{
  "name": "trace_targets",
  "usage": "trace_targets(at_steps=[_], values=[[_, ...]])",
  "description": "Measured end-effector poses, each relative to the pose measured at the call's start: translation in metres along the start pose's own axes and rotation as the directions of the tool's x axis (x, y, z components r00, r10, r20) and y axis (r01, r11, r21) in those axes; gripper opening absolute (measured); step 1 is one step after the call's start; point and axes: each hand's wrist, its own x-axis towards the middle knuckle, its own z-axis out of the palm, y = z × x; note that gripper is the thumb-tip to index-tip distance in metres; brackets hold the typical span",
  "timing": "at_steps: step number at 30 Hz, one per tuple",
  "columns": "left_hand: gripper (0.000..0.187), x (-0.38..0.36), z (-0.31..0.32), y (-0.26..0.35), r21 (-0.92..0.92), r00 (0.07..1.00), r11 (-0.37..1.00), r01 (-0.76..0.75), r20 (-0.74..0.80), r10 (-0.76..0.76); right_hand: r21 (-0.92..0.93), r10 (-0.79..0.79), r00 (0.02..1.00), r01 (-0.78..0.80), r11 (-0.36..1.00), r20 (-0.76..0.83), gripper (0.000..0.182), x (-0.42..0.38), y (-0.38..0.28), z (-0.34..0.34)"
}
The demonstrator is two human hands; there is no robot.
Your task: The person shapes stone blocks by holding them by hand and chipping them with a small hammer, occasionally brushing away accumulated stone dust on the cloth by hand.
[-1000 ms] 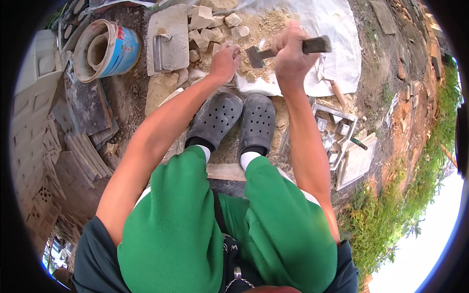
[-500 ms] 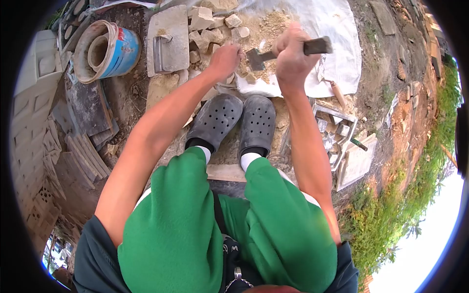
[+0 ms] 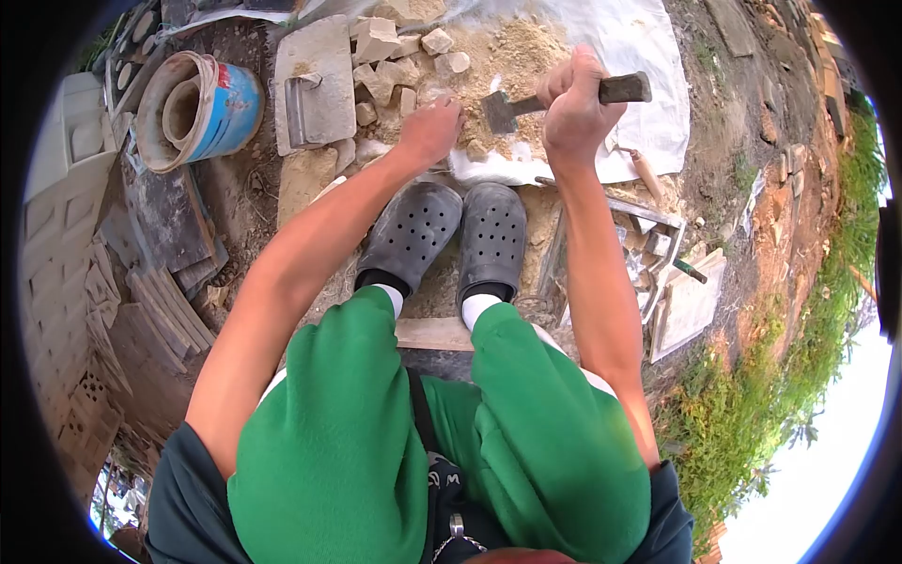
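Note:
My right hand (image 3: 577,111) is wrapped round the handle of a hammer (image 3: 502,112), whose metal head points left above crumbled tan material (image 3: 526,52) on a white sheet (image 3: 658,141). To the left, my left hand (image 3: 433,128) has its fingers curled together at the edge of the rubble; whatever they hold, if anything, is hidden. Broken pale stone pieces (image 3: 378,39) lie just beyond my left hand. Both hands are in front of my grey clogs (image 3: 416,226).
A blue and white bucket (image 3: 225,111) stands at the upper left, beside a pale board with a metal trowel-like tool (image 3: 303,111). At the right are a wooden-handled tool (image 3: 647,173), a metal frame (image 3: 672,224) with stone bits, and a pale slab (image 3: 691,305).
My right hand and the hammer have shifted slightly to the right, and the hammer now shows sharply. My left hand has moved slightly down, and the whole view has shifted a little.

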Motion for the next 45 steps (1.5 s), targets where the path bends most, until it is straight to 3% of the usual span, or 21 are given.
trace_targets(at_steps=[3, 5, 9, 11, 13, 15, 16, 19, 21, 23, 27, 28, 29, 34, 37, 39, 41, 45], values=[[0.017, -0.002, -0.008, 0.008, -0.072, 0.995, 0.993, 0.09, -0.024, -0.092, -0.011, -0.084, 0.996, 0.084, 0.996, 0.013, 0.045, 0.004, -0.02, 0.002], [0.019, -0.005, -0.015, 0.011, -0.075, 0.994, 0.992, 0.104, -0.025, -0.106, 0.062, -0.178, 0.979, 0.172, 0.983, 0.104, 0.044, 0.006, -0.038, 0.003], [0.025, -0.01, -0.019, 0.014, -0.033, 0.995, 0.996, 0.086, -0.048, -0.088, 0.158, -0.157, 0.984, 0.143, 0.977, 0.081, 0.045, 0.008, -0.06, 0.02], [0.026, -0.012, -0.017, 0.017, -0.002, 0.995, 0.996, 0.092, -0.046, -0.092, 0.115, -0.191, 0.977, 0.18, 0.977, 0.092, 0.045, 0.005, -0.04, 0.022], [0.027, -0.012, -0.018, 0.019, 0.028, 0.994, 0.994, 0.101, -0.048, -0.1, -0.095, -0.116, 0.993, 0.119, 0.988, 0.034, 0.044, -0.007, 0.001, 0.015], [0.03, -0.012, -0.02, 0.019, 0.045, 0.993, 0.992, 0.115, 0.01, -0.116, -0.149, -0.041, 0.998, 0.049, 0.988, 0.057, 0.043, -0.015, 0.025, 0.013], [0.03, -0.01, -0.02, 0.019, 0.045, 0.993, 0.992, 0.119, 0.005, -0.119, -0.047, 0.002, 0.998, 0.001, 0.999, 0.057, 0.042, -0.012, 0.026, 0.011], [0.028, -0.005, -0.019, 0.021, 0.038, 0.999, 0.998, 0.052, -0.004, -0.051, -0.009, 0.044, 0.998, -0.044, 0.999, 0.039, 0.042, -0.001, 0.019, 0.007], [0.024, 0.001, -0.018, 0.022, 0.034, 0.993, 0.997, 0.069, 0.092, -0.072, -0.045, -0.002, 0.999, 0.004, 0.999, 0.041, 0.043, 0.0, 0.006, 0.006], [0.023, 0.006, -0.014, 0.019, 0.01, 0.993, 0.996, 0.084, 0.083, -0.084, -0.043, -0.155, 0.986, 0.158, 0.987, 0.06, 0.044, -0.004, -0.011, 0.007], [0.021, 0.006, -0.014, 0.021, -0.025, 0.985, 0.989, 0.147, 0.096, -0.144, 0.045, -0.178, 0.982, 0.175, 0.983, 0.058, 0.044, -0.022, 0.001, 0.006], [0.021, 0.004, -0.015, 0.021, -0.025, 0.985, 0.989, 0.148, 0.095, -0.145, -0.117, -0.17, 0.982, 0.179, 0.977, 0.082, 0.045, -0.029, 0.024, 0.0], [0.021, 0.002, -0.016, 0.021, -0.019, 0.987, 0.99, 0.139, 0.079, -0.137, -0.12, -0.138, 0.99, 0.142, 0.983, 0.038, 0.045, -0.035, 0.041, -0.003], [0.02, 0.0, -0.014, 0.021, -0.025, 0.988, 0.989, 0.144, 0.056, -0.143, -0.034, -0.061, 0.998, 0.062, 0.998, 0.035, 0.044, -0.008, 0.006, 0.003], [0.022, 0.0, -0.009, 0.017, -0.088, 0.989, 0.985, 0.15, 0.023, -0.149, 0.004, -0.128, 0.991, 0.128, 0.992, 0.033, 0.045, -0.013, -0.026, 0.01], [0.022, 0.001, -0.007, 0.013, -0.16, 0.991, 0.978, 0.132, -0.012, -0.136, -0.032, -0.198, 0.977, 0.201, 0.979, 0.076, 0.046, -0.018, -0.004, 0.008], [0.022, 0.002, -0.006, 0.011, -0.165, 0.992, 0.978, 0.126, -0.001, -0.128, -0.154, -0.122, 0.992, 0.127, 0.98, 0.039, 0.047, -0.028, 0.043, 0.001], [0.022, 0.002, -0.005, 0.006, -0.181, 0.995, 0.979, 0.096, 0.004, -0.097, -0.026, 0.007, 0.999, -0.006, 1.0, 0.05, 0.044, -0.001, 0.021, 0.009]])
